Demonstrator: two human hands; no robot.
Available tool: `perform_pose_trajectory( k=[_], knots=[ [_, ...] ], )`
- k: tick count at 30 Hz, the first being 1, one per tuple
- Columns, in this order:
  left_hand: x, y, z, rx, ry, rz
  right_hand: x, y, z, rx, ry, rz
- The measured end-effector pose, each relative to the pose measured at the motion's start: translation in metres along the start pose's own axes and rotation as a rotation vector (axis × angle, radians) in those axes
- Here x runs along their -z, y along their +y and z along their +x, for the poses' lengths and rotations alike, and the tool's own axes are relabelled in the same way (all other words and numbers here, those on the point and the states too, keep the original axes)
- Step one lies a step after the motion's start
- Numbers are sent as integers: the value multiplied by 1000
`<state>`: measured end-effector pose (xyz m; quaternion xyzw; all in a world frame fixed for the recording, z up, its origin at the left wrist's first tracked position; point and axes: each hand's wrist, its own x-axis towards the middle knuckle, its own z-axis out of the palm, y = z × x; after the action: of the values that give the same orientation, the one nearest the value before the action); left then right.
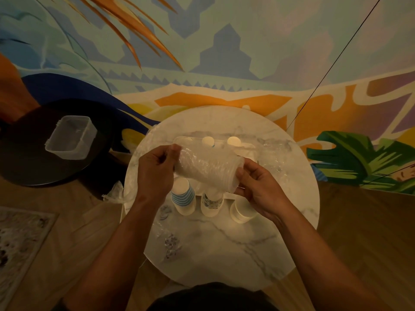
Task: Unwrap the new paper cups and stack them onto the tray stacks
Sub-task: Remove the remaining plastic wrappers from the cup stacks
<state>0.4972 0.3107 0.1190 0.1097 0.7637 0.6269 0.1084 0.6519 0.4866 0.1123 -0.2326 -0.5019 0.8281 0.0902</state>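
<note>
I hold a sleeve of white cups wrapped in clear plastic (207, 168) sideways above the round marble table (224, 241). My left hand (155, 171) pinches the wrap at the sleeve's left end. My right hand (261, 189) grips the right end at the cup rims. Below the sleeve stand three upside-down stacks: a blue-striped stack (183, 199), a patterned stack (212, 204) and a plain white stack (242, 209). Two more stack tops (208, 140) show behind the sleeve on a clear tray (179, 140).
Crumpled plastic wrap (115, 194) hangs off the table's left edge, and more scraps (171, 243) lie on the near side. A clear lidless box (71, 136) sits on a dark round table (33, 162) to the left. A painted wall rises right behind.
</note>
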Motion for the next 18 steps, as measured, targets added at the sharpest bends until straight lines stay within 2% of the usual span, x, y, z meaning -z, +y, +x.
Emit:
perform_pose_trajectory(
  k=[7,11,18],
  knots=[
    [-10,3,14,-104,177,103,-10,9,-6,-17,-68,33],
    [-16,11,11,-42,103,53,-11,8,-10,0,-6,30],
    [-13,12,-5,209,-152,-267,-13,7,-10,143,323,-186]
  ],
)
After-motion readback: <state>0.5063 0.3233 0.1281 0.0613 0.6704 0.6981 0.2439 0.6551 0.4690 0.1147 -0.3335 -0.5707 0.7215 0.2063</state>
